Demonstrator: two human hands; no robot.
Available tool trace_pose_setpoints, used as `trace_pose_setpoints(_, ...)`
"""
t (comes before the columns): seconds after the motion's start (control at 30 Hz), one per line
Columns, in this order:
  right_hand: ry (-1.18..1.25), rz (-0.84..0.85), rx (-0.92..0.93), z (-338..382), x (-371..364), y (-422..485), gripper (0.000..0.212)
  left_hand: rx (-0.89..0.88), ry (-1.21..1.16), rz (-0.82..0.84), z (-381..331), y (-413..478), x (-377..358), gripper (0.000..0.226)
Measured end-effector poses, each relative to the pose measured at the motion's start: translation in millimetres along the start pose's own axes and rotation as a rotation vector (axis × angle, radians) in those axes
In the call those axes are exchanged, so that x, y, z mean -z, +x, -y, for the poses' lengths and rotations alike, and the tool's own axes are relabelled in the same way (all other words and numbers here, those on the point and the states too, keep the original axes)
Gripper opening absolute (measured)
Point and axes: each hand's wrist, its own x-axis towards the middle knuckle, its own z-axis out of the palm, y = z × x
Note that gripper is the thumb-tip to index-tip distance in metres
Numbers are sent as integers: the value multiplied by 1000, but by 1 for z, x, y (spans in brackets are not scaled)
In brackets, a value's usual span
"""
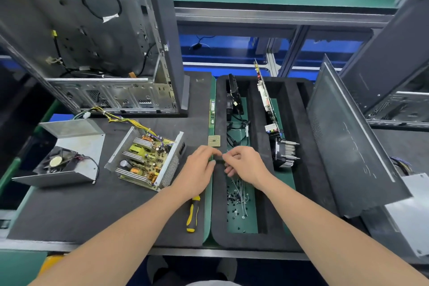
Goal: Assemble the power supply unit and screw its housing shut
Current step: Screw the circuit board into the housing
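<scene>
Your left hand and right hand: centre frame, fingertips together, pinching a small item (too small to identify). Screws: tray, just below. Screwdriver: lower centre. Open PSU: left of centre.

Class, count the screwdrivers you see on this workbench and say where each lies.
1. The yellow-and-black screwdriver lies on the black mat, near its front edge, shaft hidden beneath the left hand. Others may be hidden.
</scene>
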Motion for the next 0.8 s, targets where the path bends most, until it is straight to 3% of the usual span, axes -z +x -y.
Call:
trace_pose_setpoints(0.1, 307, 91, 64, 16, -3, -4, 20, 77, -157, -105, -18, 2, 10, 18)
trace_pose_setpoints(0.23, 471, 164, 95, 46, -7, -9, 24, 133, -189, -208, -30, 5, 39, 16)
trace_pose_setpoints(0.57, 547, 293, 115, 115, -54, -14, 23, -97, 141, -322, -7, -9, 140, 6)
trace_pose_setpoints(0.8, 403, 220, 167, 130, -87, -15, 20, -180, 197, -307, 35, -27, 169, 4)
